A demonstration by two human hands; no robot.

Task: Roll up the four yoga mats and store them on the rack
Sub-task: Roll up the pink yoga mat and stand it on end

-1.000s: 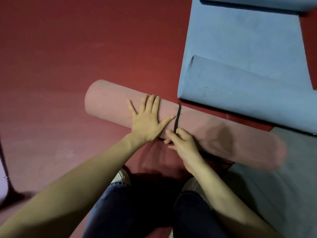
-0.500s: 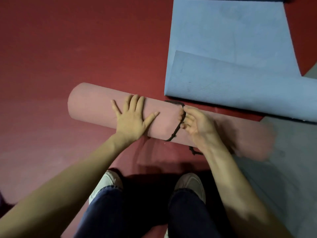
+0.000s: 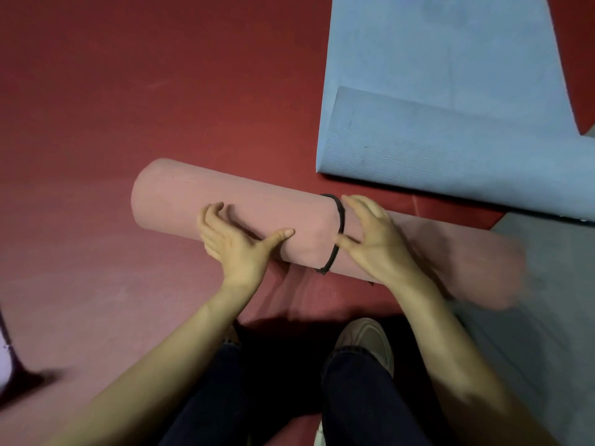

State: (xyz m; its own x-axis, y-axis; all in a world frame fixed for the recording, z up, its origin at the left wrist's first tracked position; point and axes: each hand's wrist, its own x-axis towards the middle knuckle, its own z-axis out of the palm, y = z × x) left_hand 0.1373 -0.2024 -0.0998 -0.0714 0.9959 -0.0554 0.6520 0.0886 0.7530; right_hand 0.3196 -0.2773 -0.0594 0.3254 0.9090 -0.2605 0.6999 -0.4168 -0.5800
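A rolled pink yoga mat (image 3: 251, 204) lies across the red floor in front of me, its right end blurred. A black strap (image 3: 340, 217) circles the roll near its middle, with a knotted end hanging at the front. My left hand (image 3: 235, 246) rests on the roll left of the strap, thumb stretched along the mat and fingers loosely bent. My right hand (image 3: 373, 239) lies over the roll just right of the strap, fingers straight, thumb beside the strap. A blue mat (image 3: 444, 91) lies unrolled at the upper right, its near end folded over.
A grey mat (image 3: 547, 317) lies flat on the floor at the right, under the pink roll's right end. My legs and shoes (image 3: 367, 342) are directly below the roll. A dark stand foot (image 3: 13, 355) shows at the left edge.
The strap has gone from loose in my right hand's fingers to snug around the roll. My right hand has let it go and flattened onto the mat. My left hand's fingers have lifted slightly.
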